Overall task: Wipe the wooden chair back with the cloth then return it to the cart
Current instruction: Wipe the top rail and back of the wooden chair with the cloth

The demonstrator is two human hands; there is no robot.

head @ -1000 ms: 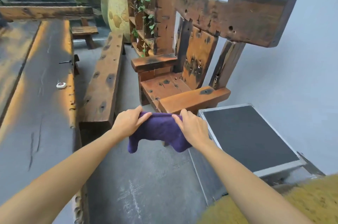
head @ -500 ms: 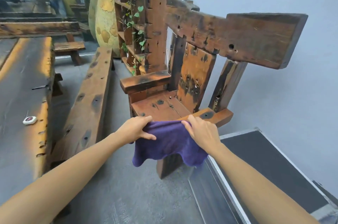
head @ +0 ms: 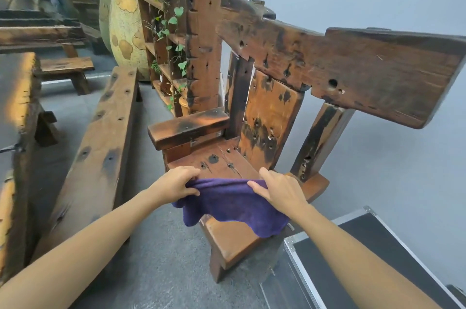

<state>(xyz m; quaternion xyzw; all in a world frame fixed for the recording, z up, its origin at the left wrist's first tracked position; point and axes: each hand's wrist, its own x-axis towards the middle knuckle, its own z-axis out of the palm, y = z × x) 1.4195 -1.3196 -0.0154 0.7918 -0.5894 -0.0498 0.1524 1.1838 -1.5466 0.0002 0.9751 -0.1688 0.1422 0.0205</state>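
Note:
A purple cloth (head: 234, 204) hangs stretched between both hands over the near armrest of a rough wooden chair. My left hand (head: 175, 184) pinches its left edge; my right hand (head: 280, 189) holds its right edge with thumb and fingers. The chair back (head: 327, 64), a thick dark plank with holes above an orange slat (head: 269, 119), stands beyond and above the hands, untouched. The cart (head: 335, 221), a black-topped case with a metal rim, sits at the lower right beside the chair.
A long wooden bench (head: 100, 147) runs along the left of the chair. A dark table (head: 17, 97) stands further left. Behind the chair are a shelf with a trailing plant (head: 174, 21) and a tall yellow vase (head: 121, 13). A grey wall is on the right.
I have moved closer to the chair, carrying the cloth forward in both hands; the cloth now hangs over the near armrest and the chair back fills more of the view.

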